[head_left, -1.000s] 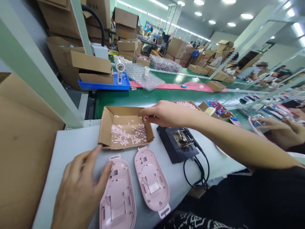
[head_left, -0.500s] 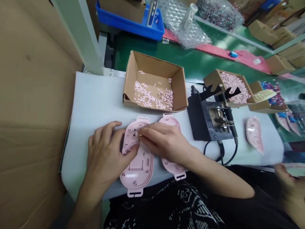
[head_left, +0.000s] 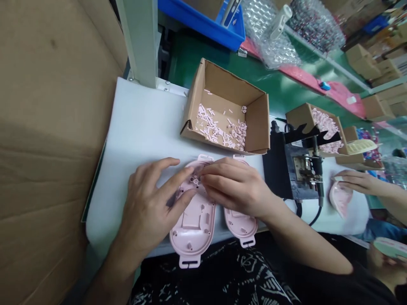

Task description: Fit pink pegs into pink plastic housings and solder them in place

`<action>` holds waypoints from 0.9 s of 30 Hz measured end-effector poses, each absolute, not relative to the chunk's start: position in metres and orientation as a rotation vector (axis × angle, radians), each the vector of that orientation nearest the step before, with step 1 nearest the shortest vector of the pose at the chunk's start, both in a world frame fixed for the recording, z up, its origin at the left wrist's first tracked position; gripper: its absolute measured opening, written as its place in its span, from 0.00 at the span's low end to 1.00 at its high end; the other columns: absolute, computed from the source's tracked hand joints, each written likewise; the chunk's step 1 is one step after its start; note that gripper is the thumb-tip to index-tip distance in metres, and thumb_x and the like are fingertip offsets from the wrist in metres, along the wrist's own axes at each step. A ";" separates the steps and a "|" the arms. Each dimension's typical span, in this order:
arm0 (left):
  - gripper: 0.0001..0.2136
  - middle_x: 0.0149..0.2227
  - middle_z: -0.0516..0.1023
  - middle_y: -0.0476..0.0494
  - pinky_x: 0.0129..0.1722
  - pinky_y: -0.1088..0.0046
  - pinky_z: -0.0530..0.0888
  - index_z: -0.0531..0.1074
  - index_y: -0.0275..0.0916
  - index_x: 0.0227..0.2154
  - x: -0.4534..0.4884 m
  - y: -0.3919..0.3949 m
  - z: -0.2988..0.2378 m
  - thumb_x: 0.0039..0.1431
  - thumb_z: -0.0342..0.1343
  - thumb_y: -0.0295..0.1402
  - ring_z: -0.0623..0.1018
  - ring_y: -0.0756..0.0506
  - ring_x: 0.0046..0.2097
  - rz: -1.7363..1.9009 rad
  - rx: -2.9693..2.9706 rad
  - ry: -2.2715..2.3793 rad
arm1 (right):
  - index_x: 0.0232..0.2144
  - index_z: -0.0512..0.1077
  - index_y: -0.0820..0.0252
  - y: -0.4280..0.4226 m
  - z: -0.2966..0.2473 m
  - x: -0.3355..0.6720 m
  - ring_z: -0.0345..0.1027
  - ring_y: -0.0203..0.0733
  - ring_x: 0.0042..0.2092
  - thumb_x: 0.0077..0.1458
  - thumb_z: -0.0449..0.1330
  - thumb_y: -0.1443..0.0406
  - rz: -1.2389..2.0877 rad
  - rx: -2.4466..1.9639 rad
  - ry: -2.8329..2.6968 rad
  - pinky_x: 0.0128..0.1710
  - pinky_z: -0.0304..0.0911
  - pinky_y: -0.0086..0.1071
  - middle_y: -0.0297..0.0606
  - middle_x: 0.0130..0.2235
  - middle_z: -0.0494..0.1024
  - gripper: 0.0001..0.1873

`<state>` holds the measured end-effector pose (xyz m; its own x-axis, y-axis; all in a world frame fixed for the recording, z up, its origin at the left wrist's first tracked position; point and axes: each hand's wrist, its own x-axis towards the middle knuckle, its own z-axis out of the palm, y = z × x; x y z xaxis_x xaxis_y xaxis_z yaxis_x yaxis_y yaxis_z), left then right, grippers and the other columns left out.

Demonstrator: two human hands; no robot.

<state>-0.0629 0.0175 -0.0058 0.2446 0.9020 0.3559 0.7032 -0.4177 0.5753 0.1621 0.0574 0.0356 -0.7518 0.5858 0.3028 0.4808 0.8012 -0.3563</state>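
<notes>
A pink plastic shell half (head_left: 191, 234) lies hollow side up on the white work mat, with posts and ribs moulded inside and a slotted tab at each end. My left hand (head_left: 154, 203) rests at its left side, fingers apart, thumb and index finger reaching over the rim. Over the shell's upper right part is my right hand (head_left: 237, 186), its fingertips pinched together; whatever they hold is hidden. Beside those fingertips a small pink ringed piece (head_left: 196, 181) sits in the shell. A second pink shell half (head_left: 242, 225) lies to the right, partly under my right hand.
Behind the shells stands a cardboard box (head_left: 257, 123) of small pink parts. To the right are a black soldering-type device (head_left: 286, 169) with a cable and more boxes of parts. A co-worker's hand (head_left: 359, 182) is at another pink shell (head_left: 341, 199). Tall cardboard (head_left: 57, 161) stands left.
The view has shifted, so things sit further right. The small ringed piece now shows in the shell near my right fingertips. A co-worker's hand has come to the far shell.
</notes>
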 end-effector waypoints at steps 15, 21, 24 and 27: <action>0.07 0.56 0.75 0.47 0.52 0.46 0.69 0.82 0.53 0.41 -0.056 0.011 -0.005 0.63 0.61 0.35 0.69 0.33 0.54 0.818 2.324 1.574 | 0.51 0.75 0.59 0.070 0.026 0.162 0.62 0.47 0.49 0.66 0.58 0.71 0.191 -0.916 -2.748 0.48 0.69 0.42 0.45 0.53 0.75 0.14; 0.07 0.56 0.76 0.49 0.52 0.46 0.68 0.81 0.52 0.42 -0.054 0.012 -0.003 0.64 0.60 0.36 0.69 0.33 0.55 0.807 2.373 1.543 | 0.55 0.73 0.60 0.070 0.030 0.163 0.63 0.50 0.55 0.66 0.57 0.70 0.291 -0.927 -2.726 0.54 0.69 0.46 0.46 0.57 0.72 0.16; 0.08 0.57 0.75 0.49 0.52 0.46 0.68 0.80 0.52 0.44 -0.054 0.013 -0.001 0.63 0.60 0.35 0.68 0.33 0.55 0.746 2.409 1.538 | 0.55 0.71 0.60 0.070 0.030 0.159 0.66 0.48 0.57 0.67 0.56 0.68 0.392 -0.968 -2.622 0.57 0.68 0.46 0.46 0.57 0.72 0.15; 0.10 0.58 0.75 0.48 0.52 0.46 0.67 0.80 0.52 0.45 -0.053 0.013 -0.001 0.63 0.60 0.34 0.67 0.32 0.56 0.703 2.434 1.531 | 0.53 0.72 0.61 0.071 0.028 0.153 0.67 0.46 0.59 0.68 0.56 0.67 0.425 -1.004 -2.591 0.59 0.68 0.45 0.46 0.58 0.73 0.14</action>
